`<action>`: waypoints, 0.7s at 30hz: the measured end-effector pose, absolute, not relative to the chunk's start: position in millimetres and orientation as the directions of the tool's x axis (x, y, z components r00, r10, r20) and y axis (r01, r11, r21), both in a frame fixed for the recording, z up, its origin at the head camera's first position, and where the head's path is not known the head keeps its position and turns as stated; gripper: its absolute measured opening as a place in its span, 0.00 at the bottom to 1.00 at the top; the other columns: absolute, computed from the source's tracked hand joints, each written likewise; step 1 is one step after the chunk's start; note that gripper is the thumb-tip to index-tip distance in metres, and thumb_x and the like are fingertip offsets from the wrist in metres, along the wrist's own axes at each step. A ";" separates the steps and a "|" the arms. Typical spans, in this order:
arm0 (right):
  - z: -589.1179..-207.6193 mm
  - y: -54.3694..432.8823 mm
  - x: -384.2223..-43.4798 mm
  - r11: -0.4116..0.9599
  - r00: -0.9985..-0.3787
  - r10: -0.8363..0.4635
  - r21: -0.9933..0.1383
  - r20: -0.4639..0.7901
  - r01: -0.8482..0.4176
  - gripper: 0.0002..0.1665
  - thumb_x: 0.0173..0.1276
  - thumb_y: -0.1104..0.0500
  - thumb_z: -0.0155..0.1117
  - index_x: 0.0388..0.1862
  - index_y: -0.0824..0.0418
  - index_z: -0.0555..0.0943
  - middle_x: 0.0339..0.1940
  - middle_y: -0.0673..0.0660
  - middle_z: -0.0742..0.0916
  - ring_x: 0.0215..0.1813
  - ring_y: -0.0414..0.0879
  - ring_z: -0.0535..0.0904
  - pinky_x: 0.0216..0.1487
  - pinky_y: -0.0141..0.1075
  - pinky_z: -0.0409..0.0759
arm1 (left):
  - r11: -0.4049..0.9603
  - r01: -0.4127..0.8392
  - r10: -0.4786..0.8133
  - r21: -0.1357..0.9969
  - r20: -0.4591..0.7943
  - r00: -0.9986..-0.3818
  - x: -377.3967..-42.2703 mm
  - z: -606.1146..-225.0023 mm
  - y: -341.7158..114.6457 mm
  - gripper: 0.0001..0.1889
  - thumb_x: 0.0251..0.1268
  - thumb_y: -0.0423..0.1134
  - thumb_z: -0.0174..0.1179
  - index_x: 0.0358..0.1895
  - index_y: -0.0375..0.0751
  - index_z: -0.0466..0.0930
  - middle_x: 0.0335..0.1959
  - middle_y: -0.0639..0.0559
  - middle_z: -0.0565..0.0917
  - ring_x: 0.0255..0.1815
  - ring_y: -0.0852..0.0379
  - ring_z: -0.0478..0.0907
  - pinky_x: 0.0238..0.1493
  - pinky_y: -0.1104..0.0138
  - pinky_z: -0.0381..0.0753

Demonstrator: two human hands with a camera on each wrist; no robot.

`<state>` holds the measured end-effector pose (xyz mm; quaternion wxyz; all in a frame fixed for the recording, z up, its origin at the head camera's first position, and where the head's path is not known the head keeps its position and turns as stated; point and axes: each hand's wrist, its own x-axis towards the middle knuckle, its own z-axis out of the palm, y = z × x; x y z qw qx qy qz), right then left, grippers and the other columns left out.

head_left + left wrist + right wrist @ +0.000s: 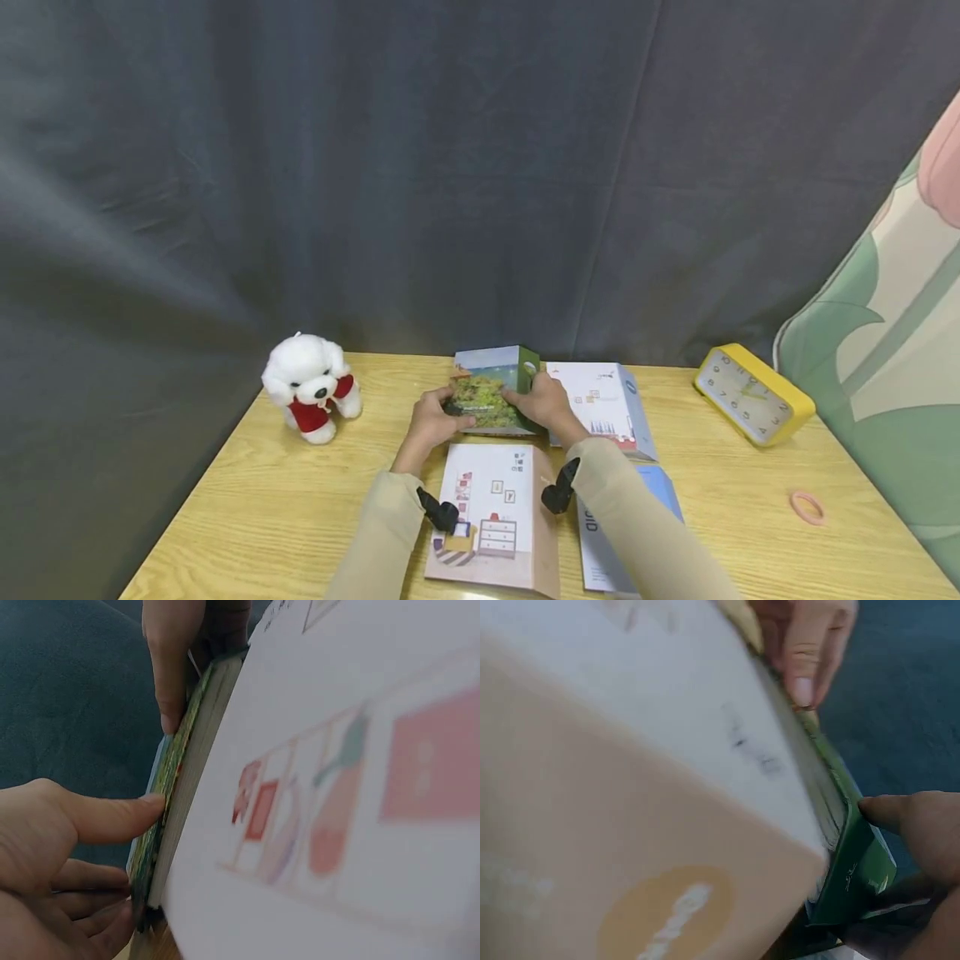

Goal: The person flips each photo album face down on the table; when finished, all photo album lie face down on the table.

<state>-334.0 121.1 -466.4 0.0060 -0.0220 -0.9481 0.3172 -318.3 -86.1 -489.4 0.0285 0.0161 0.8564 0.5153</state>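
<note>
At the back middle of the table, both hands hold a thick book with a green landscape cover (487, 398) and a dark green spine. My left hand (435, 419) grips its left edge, thumb on the cover and the other fingers curled at the side. On the spine side my right hand (546, 402) grips it, thumb pressed on the cover. The page edges of the green book (821, 780) show in the right wrist view. A white book with a drawn room (480, 492) and a beige spine lies just in front, beneath the wrists.
Right of the held book lies a white book with a blue-grey spine (592, 400); a blue book (660, 485) is partly under the right forearm. A white plush dog (309, 392) sits at left. A yellow clock (750, 396) and pink ring (807, 507) are at right. Dark curtain (450, 183) behind.
</note>
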 end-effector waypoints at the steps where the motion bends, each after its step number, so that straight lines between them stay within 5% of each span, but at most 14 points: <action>1: -467.6 121.4 -333.4 0.812 -0.999 0.038 -0.583 0.003 0.029 0.27 0.66 0.41 0.67 0.32 0.65 0.77 0.25 0.59 0.79 0.27 0.52 0.76 0.29 0.43 0.74 | 0.473 0.002 0.054 0.881 -0.027 -0.998 -318.1 -489.5 -84.7 0.40 0.53 0.38 0.75 0.69 0.30 0.68 0.68 0.33 0.71 0.68 0.33 0.65 0.63 0.45 0.70; 7: -476.5 123.5 -334.7 0.889 -0.998 0.018 -0.457 0.056 -0.009 0.27 0.68 0.39 0.64 0.26 0.62 0.76 0.22 0.57 0.78 0.26 0.51 0.74 0.28 0.43 0.73 | 0.508 0.031 0.040 0.861 0.012 -0.999 -320.3 -489.3 -76.8 0.39 0.52 0.38 0.76 0.67 0.27 0.70 0.67 0.33 0.72 0.68 0.33 0.66 0.63 0.44 0.70; 14: -480.1 125.4 -334.6 0.882 -0.997 0.000 -0.469 0.081 -0.038 0.27 0.69 0.40 0.63 0.26 0.63 0.77 0.22 0.58 0.78 0.25 0.52 0.74 0.29 0.45 0.74 | 0.513 0.047 0.060 0.857 0.019 -0.998 -324.1 -493.3 -76.5 0.38 0.53 0.38 0.75 0.68 0.28 0.70 0.68 0.33 0.70 0.69 0.33 0.64 0.65 0.45 0.68; 18: -474.7 131.3 -330.5 0.880 -0.986 -0.071 -0.456 0.152 -0.134 0.28 0.71 0.44 0.62 0.48 0.70 0.83 0.35 0.65 0.85 0.36 0.59 0.82 0.39 0.50 0.80 | 0.509 0.067 0.094 0.858 0.023 -0.995 -323.8 -489.6 -78.9 0.35 0.64 0.41 0.67 0.71 0.31 0.66 0.69 0.33 0.68 0.70 0.33 0.63 0.64 0.43 0.68; 21: -465.0 141.8 -325.5 0.899 -0.969 -0.112 -0.394 0.220 -0.193 0.33 0.72 0.46 0.61 0.64 0.71 0.76 0.53 0.70 0.83 0.52 0.66 0.80 0.54 0.55 0.77 | 0.539 0.124 0.138 0.833 0.058 -0.989 -324.6 -481.4 -80.1 0.33 0.75 0.44 0.55 0.76 0.32 0.58 0.73 0.33 0.63 0.73 0.33 0.59 0.66 0.39 0.63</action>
